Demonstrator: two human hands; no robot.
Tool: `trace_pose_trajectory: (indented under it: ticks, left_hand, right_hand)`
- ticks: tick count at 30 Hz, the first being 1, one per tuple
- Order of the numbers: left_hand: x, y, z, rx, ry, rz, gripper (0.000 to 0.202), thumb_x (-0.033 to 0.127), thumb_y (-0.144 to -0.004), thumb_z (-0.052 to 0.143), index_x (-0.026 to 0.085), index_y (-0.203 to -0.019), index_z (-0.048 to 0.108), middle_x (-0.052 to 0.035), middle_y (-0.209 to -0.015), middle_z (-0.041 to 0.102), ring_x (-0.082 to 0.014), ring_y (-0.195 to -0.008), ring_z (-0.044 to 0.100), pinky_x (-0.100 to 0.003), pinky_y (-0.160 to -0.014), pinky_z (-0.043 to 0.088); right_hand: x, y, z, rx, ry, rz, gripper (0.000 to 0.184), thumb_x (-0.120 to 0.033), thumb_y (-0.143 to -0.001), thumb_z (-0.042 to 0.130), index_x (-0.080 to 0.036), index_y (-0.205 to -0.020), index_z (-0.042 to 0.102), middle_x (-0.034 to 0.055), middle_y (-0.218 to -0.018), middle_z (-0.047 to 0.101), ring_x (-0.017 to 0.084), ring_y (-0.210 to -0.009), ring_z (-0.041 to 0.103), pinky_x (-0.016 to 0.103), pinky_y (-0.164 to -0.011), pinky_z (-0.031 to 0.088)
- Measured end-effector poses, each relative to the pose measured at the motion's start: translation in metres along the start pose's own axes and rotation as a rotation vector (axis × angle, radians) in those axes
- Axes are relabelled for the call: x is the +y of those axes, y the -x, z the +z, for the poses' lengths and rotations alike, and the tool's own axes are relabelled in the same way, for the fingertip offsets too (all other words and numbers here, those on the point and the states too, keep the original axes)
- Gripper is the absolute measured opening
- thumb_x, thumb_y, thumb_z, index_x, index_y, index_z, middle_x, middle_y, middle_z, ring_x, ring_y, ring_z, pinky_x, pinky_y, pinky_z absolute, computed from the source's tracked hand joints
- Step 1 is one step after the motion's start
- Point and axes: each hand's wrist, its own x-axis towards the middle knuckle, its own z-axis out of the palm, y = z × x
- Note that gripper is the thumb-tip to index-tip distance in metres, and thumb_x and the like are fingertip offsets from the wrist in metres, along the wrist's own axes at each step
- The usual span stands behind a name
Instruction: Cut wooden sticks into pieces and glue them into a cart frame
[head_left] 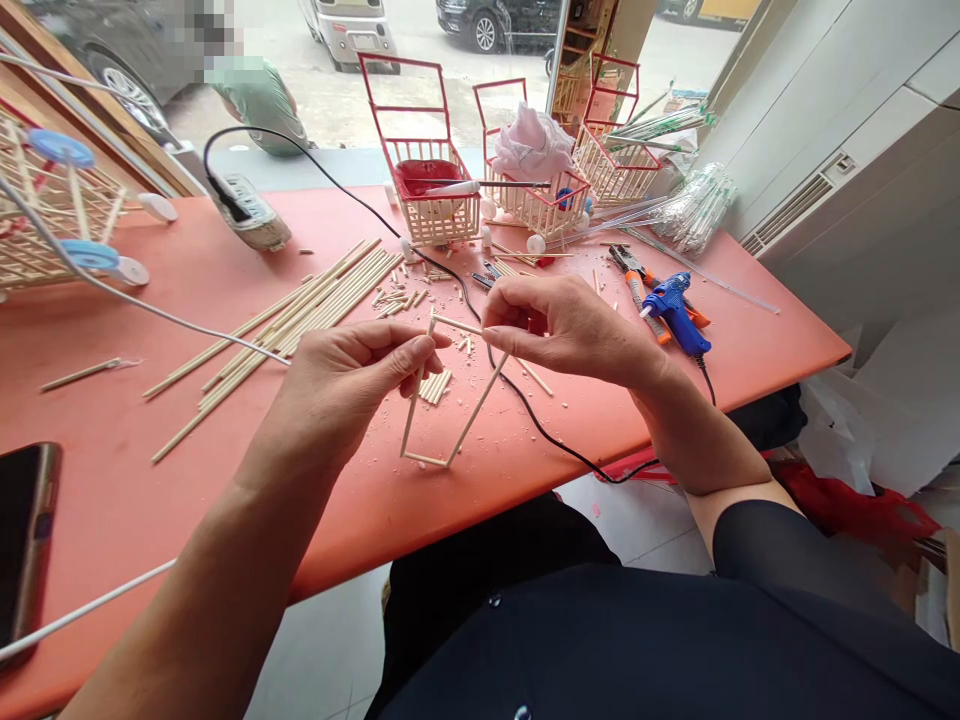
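Note:
Between my hands hangs a four-sided frame of thin wooden sticks, tilted above the table. My left hand pinches its upper left corner between thumb and fingers. With thumb and forefinger, my right hand grips the frame's upper right part; that corner is partly hidden by the fingers. Below the frame lie short cut sticks in a small row, with wood crumbs around them. A bundle of long wooden sticks is on the table just beyond my left hand.
A blue glue gun and orange-handled pliers lie at the right. Small stick carts stand along the back, one holding a red bowl. A black cable crosses the pink table. A phone lies at the left edge.

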Motion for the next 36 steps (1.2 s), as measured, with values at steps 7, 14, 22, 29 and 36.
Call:
trace_pose_trajectory:
  ticks: [7,14,22,29,36]
  left_hand:
    - [0.0,0.001,-0.001,0.014,-0.006,-0.005,0.016,0.034,-0.078,0.099,0.021,-0.078,0.09,-0.0048,-0.074,0.079,-0.0105,-0.061,0.057,-0.026,-0.06,0.044]
    - [0.001,0.002,-0.001,0.014,-0.031,-0.011,0.019,0.034,-0.082,0.098,0.019,-0.08,0.087,-0.0051,-0.075,0.079,-0.0117,-0.064,0.057,-0.028,-0.062,0.045]
    - [0.001,0.002,-0.002,0.008,-0.071,-0.01,0.028,0.046,-0.08,0.097,0.021,-0.076,0.085,-0.0057,-0.077,0.079,-0.0134,-0.064,0.057,-0.028,-0.061,0.045]
    - [0.005,0.003,0.0,0.015,-0.073,-0.025,0.028,0.045,-0.078,0.097,0.021,-0.075,0.083,-0.0051,-0.075,0.077,-0.0135,-0.063,0.056,-0.028,-0.061,0.046]
    - [0.003,0.002,0.0,0.016,-0.075,-0.021,0.029,0.046,-0.078,0.096,0.021,-0.074,0.081,-0.0058,-0.076,0.078,-0.014,-0.063,0.056,-0.029,-0.061,0.046]
  right_hand:
    - [-0.001,0.001,0.001,0.024,0.022,0.0,0.014,-0.024,-0.105,0.063,-0.018,-0.092,0.062,-0.0042,-0.076,0.056,0.011,-0.076,0.047,0.03,-0.073,0.036]
    - [0.002,0.002,0.002,0.019,0.023,0.011,0.034,-0.044,-0.112,0.066,-0.017,-0.092,0.065,-0.0029,-0.077,0.059,0.011,-0.076,0.048,0.03,-0.074,0.035]
    - [0.0,0.003,0.008,0.06,0.051,0.075,0.041,-0.05,-0.112,0.067,-0.017,-0.087,0.065,-0.0028,-0.074,0.059,0.012,-0.075,0.048,0.031,-0.073,0.033]
    - [-0.004,0.004,0.013,0.099,0.071,0.09,0.031,-0.036,-0.109,0.069,-0.018,-0.084,0.063,-0.004,-0.072,0.057,0.012,-0.073,0.046,0.03,-0.073,0.033]
    - [-0.005,0.004,0.018,0.136,0.085,0.07,0.027,-0.026,-0.107,0.067,-0.019,-0.083,0.059,-0.005,-0.072,0.053,0.011,-0.072,0.045,0.029,-0.073,0.034]
